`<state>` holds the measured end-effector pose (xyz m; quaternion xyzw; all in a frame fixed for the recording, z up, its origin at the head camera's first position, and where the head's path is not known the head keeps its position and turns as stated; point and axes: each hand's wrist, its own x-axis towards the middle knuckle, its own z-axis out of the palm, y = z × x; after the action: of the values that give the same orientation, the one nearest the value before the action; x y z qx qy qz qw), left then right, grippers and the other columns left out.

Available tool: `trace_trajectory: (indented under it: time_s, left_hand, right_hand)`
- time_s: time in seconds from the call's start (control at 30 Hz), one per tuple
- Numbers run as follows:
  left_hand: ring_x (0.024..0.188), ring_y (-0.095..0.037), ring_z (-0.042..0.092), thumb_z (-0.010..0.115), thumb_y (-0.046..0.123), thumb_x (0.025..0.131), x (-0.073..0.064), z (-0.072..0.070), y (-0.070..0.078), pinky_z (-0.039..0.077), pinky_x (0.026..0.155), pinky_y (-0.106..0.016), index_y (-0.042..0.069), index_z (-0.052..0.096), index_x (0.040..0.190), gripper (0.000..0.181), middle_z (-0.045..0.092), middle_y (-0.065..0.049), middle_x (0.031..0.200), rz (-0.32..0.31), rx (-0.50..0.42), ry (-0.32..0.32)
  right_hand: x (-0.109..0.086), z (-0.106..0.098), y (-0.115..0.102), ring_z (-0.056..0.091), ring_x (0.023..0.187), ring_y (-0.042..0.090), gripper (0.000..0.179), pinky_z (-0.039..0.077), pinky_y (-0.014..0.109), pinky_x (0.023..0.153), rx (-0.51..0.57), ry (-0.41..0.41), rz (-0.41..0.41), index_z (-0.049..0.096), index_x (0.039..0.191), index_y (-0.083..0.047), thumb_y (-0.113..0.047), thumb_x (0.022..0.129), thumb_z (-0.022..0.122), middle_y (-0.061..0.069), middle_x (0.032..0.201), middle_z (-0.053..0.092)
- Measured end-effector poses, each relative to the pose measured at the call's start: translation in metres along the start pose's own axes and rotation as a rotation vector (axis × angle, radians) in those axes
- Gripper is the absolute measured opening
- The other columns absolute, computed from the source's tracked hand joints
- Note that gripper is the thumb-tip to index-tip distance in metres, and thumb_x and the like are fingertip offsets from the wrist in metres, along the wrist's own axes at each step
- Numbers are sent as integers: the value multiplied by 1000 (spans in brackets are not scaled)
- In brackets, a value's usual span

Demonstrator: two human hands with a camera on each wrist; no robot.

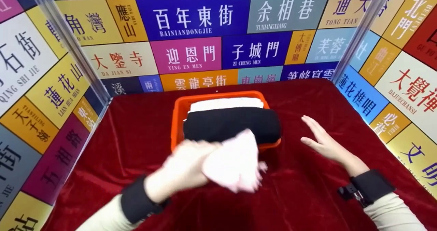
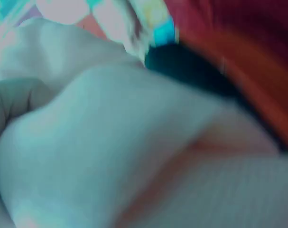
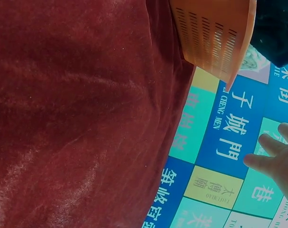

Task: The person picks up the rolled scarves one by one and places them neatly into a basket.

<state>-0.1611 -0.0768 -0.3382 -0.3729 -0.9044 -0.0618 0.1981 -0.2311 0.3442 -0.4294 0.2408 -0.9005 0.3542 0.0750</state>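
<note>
My left hand (image 1: pixel 191 159) grips a folded pale pink cloth (image 1: pixel 235 162) in front of the orange basket (image 1: pixel 174 121). Motion blurs the cloth, so its exact kind cannot be told. In the left wrist view, the hand (image 2: pixel 87 128) fills most of the picture, with the basket's rim beyond it. Inside the basket, a rolled black cloth (image 1: pixel 232 123) lies in front of folded white cloth (image 1: pixel 227 103). To the right of the basket, my right hand (image 1: pixel 324 144) is held over the table with fingers extended and nothing in it; its fingertips (image 3: pixel 262 161) show in the right wrist view.
Dark red velvet (image 1: pixel 136 128) covers the table under the basket. Panels with colourful Chinese lettering (image 1: pixel 193 15) stand at the back and both sides, with clear upright posts (image 1: pixel 358 32) at the rear corners. The basket has slotted side walls (image 3: pixel 210 33).
</note>
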Motion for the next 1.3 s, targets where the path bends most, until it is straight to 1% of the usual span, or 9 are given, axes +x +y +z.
trace_trajectory:
  time_s: [0.07, 0.2, 0.37, 0.47, 0.57, 0.73, 0.93, 1.1, 1.3]
  left_hand:
    - [68, -19, 60, 68, 25, 62, -2, 22, 10, 46, 54, -37, 20, 58, 95, 34, 63, 3, 78, 95, 15, 13]
    - [62, -22, 55, 62, 24, 62, -6, 71, 27, 42, 47, -39, 20, 54, 96, 35, 58, 1, 75, 71, 237, 106]
    - [56, -21, 47, 56, 27, 59, -6, 131, 45, 39, 48, -37, 15, 49, 83, 27, 50, -1, 66, 98, 548, 223]
    - [56, -16, 48, 62, 32, 56, -7, 160, 51, 41, 53, -34, 16, 48, 83, 34, 50, 2, 65, 135, 539, 147]
    - [57, -16, 49, 67, 37, 53, -10, 178, 55, 42, 53, -35, 16, 48, 85, 42, 52, 2, 67, 150, 471, 62]
    - [68, -19, 51, 72, 41, 50, -14, 179, 51, 42, 64, -36, 16, 48, 94, 56, 53, 0, 77, 117, 334, -27]
    - [91, -28, 53, 77, 48, 49, -30, 169, 34, 45, 70, -44, 16, 43, 117, 83, 55, -9, 102, 15, 214, -260]
    - [99, -38, 53, 82, 46, 48, -40, 158, 13, 48, 63, -46, 15, 35, 132, 102, 46, -23, 123, -190, -6, -491]
    - [87, -33, 55, 83, 42, 47, -39, 157, 2, 48, 59, -38, 11, 33, 133, 104, 50, -18, 112, -223, -108, -529]
  right_hand:
    - [0, 1, 0, 18, 133, 38, 64, 11, 12, 104, 3, -2, 6, 24, 143, -3, -10, 88, 57, 21, 146, 21]
    - [-2, 8, 1, 22, 131, 37, 61, 16, 25, 108, -56, 25, -34, 30, 141, -2, -11, 87, 59, 21, 144, 26]
    - [0, 33, -10, 52, 97, 29, 29, 36, 32, 88, -285, 241, -342, 61, 103, 1, -7, 76, 67, 16, 102, 58]
    - [1, 55, -28, 54, 78, 23, 13, 40, 33, 74, -340, 316, -538, 64, 85, -4, -7, 73, 67, 7, 83, 59]
    - [0, 79, -46, 55, 79, 21, 13, 41, 33, 72, -319, 256, -651, 65, 88, -6, -10, 75, 66, 5, 85, 60]
    - [-6, 116, -60, 56, 96, 24, 41, 44, 38, 84, -322, -27, -644, 63, 104, -2, -25, 71, 71, 10, 103, 61]
    - [-19, 144, -64, 49, 112, 38, 90, 41, 52, 90, -493, -405, -360, 44, 128, 6, -53, 66, 70, 24, 125, 50]
    - [-14, 156, -71, 43, 116, 46, 101, 36, 63, 88, -489, -443, -257, 35, 134, 6, -56, 63, 72, 27, 131, 42]
    - [5, 165, -70, 44, 116, 42, 102, 41, 58, 86, -507, -418, -360, 36, 133, 6, -58, 61, 70, 27, 130, 42]
